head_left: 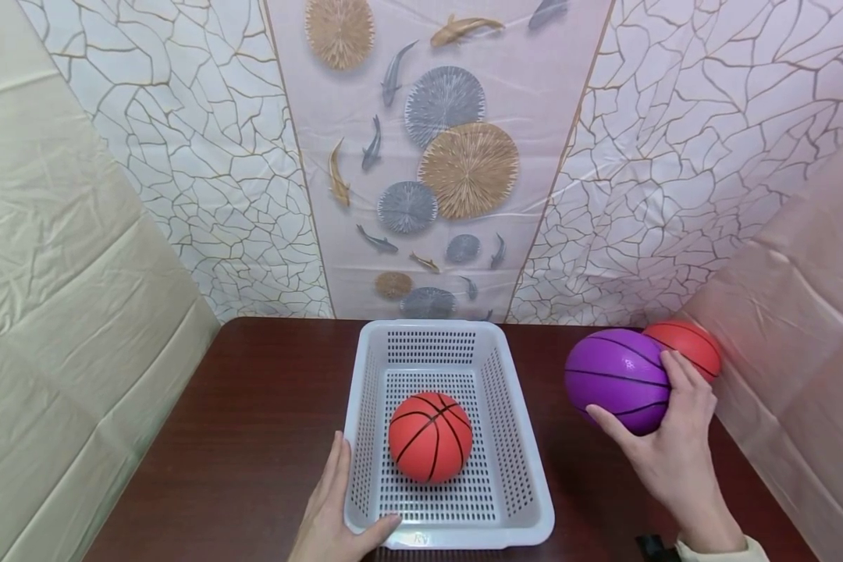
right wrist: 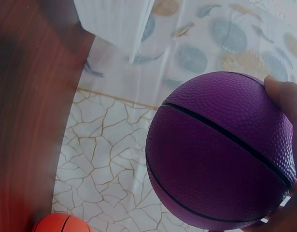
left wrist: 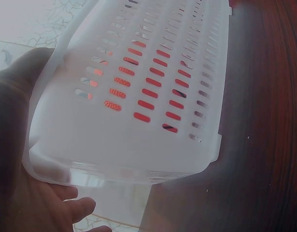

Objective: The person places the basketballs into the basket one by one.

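A purple mini basketball (head_left: 614,378) is in my right hand (head_left: 681,437), thumb and fingers spread around its near right side. In the right wrist view the purple ball (right wrist: 216,150) is held up off the dark table. My left hand (head_left: 333,507) grips the near left corner of a white perforated plastic basket (head_left: 527,437), thumb over the front rim and fingers along the outer left side. Inside the basket lies a red mini basketball (head_left: 431,437); its red shows through the slots in the left wrist view. Another red basketball (head_left: 688,347) sits behind the purple one, partly hidden.
The basket stands on a dark wood-grain table (head_left: 253,414). A patterned cloth backdrop (head_left: 421,234) rises behind the table's far edge. Beige padded cloth walls (head_left: 801,336) flank both sides, with the second red ball close to the right one.
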A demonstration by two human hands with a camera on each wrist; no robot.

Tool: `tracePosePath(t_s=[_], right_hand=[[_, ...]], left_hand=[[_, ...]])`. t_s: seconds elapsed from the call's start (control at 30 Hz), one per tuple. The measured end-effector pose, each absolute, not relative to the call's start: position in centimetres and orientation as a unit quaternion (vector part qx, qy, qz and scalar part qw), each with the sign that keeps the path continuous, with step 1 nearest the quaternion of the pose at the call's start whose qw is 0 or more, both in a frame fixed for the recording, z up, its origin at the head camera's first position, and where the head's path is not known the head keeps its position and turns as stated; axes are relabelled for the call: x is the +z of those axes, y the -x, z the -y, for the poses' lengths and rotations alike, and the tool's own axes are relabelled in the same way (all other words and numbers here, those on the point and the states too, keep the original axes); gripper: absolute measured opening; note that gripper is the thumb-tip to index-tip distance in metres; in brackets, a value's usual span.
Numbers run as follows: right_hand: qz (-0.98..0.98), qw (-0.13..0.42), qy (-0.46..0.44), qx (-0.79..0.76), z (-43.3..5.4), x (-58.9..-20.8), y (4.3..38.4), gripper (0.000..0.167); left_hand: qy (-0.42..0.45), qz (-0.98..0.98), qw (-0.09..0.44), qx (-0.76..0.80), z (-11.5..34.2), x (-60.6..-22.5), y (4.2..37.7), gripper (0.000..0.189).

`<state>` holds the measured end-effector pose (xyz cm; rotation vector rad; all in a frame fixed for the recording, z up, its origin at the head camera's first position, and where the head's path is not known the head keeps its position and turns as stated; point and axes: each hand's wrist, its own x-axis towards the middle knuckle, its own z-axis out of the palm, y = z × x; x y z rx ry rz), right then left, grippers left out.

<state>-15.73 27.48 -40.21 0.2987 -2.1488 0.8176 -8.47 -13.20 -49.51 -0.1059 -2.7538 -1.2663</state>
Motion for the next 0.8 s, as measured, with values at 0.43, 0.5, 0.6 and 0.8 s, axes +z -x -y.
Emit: tracePosePath(t_s=[0.43, 0.5, 0.6, 0.8], right_hand=[[0.855, 0.37, -0.141, 0.335, -24.7, -39.8, 14.8, 0.114], [0.859, 0.358, -0.138, 0.339, -24.2, -39.7, 14.5, 0.116], [0.861, 0.348, -0.139, 0.344, -23.6, -39.6, 14.3, 0.119], [0.86, 0.34, -0.146, 0.352, -22.5, -39.8, 14.2, 0.119]], left_hand=[[0.027, 0.908, 0.04, -0.416, 13.2, -49.5, 8.4, 0.118], [0.029, 0.908, 0.042, -0.416, 13.2, -49.5, 8.4, 0.118], [0.038, 0.907, 0.059, -0.415, 13.2, -49.7, 8.4, 0.118], [0.051, 0.906, 0.089, -0.411, 13.2, -49.8, 8.2, 0.117]])
